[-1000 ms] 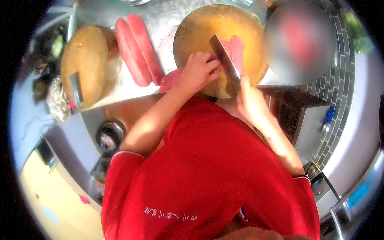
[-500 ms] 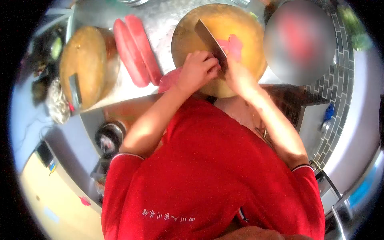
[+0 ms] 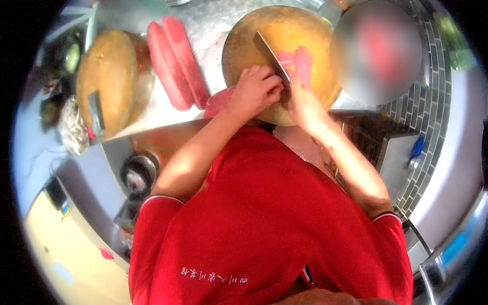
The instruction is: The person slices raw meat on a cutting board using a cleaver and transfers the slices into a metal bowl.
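Note:
My right hand [image 3: 306, 105] grips a cleaver [image 3: 274, 58], its blade slanting up and left over the round wooden chopping board [image 3: 239, 38]. My left hand [image 3: 254, 91] has its fingers curled beside the blade's left face. A block of pink meat [image 3: 219, 101] shows under the left wrist and runs toward those fingers; its cut end is hidden by the hand and blade. On the right side of the blade lie thin pink meat slices [image 3: 303, 63].
Two long pink pieces of meat [image 3: 175, 66] lie on the metal counter left of the board. Farther left stands a second round chopping block [image 3: 109, 66] with a dark blade [image 3: 95, 113] on it. A blurred round area with something red [image 3: 378, 46] is on the right.
The cleaver has shifted slightly down, and the slices right of the blade have spread a little. My left fingers stay curled beside it. The whole view has shifted slightly.

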{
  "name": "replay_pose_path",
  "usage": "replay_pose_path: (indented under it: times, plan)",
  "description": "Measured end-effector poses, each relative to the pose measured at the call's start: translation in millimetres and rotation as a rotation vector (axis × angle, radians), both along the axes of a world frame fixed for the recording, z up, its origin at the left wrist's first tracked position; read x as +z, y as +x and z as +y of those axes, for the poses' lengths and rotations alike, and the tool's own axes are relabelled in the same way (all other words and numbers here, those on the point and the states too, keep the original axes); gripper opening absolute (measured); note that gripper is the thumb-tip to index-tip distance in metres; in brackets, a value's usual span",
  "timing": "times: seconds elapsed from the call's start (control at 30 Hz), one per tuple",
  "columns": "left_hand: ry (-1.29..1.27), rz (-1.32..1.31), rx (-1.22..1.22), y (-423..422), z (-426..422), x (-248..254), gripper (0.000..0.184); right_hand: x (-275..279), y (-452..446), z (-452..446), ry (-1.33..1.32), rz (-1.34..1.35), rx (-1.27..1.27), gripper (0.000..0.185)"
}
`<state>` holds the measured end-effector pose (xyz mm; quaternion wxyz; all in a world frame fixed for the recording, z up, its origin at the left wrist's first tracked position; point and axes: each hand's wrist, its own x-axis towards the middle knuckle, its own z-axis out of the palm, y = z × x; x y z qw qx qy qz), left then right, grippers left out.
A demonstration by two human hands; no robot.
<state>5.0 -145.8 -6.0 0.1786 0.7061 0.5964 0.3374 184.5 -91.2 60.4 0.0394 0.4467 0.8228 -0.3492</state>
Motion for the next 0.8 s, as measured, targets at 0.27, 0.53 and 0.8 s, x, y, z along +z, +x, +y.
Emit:
replay_pose_path:
  times: [0.27, 0.53, 0.8]
  plan:
    - [0.058, -0.025, -0.007, 3.6, -0.8, -3.8, 0.013, 73.6, 51.0, -41.4, -0.120, -0.175, -0.021, 0.035]
    - [0.005, -0.006, -0.031, -1.9, -0.8, 1.4, 0.014, 1.4, 5.1, -4.4, -0.055, -0.042, 0.019, 0.043]
    - [0.109, -0.052, -0.006, 3.0, 0.3, -7.6, 0.013, 72.5, 44.4, -38.8, -0.108, -0.152, 0.010, 0.036]
